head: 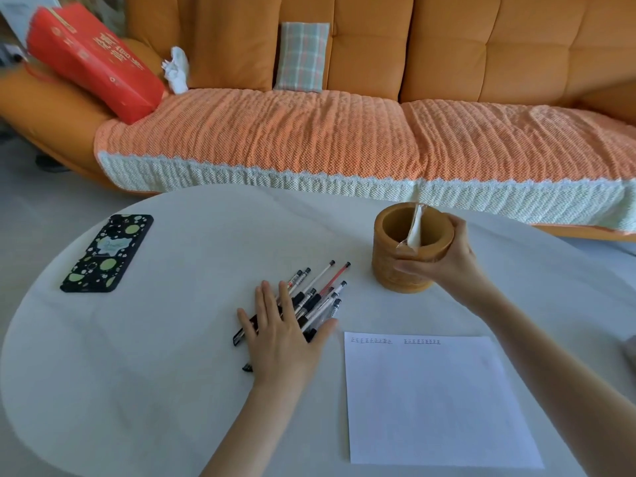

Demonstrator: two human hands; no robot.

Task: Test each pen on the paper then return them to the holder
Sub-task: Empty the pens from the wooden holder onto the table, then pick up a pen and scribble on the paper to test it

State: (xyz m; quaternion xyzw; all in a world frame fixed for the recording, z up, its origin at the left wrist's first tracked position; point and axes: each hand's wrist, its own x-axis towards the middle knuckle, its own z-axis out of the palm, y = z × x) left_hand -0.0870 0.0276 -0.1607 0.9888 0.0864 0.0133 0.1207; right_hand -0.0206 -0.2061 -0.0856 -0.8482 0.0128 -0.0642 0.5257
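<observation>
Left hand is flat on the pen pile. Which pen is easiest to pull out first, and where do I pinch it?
Take the red pen. Its capped far end sticks out past the pile of pens, clear of the left hand. Pinch the barrel near that end from above, coming in from the holder side.

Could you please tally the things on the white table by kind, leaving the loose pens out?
Phone: 1
Holder, gripped by the right hand: 1
Paper: 1
Total: 3
The left hand covers part of the pens, so their count is unclear.
</observation>
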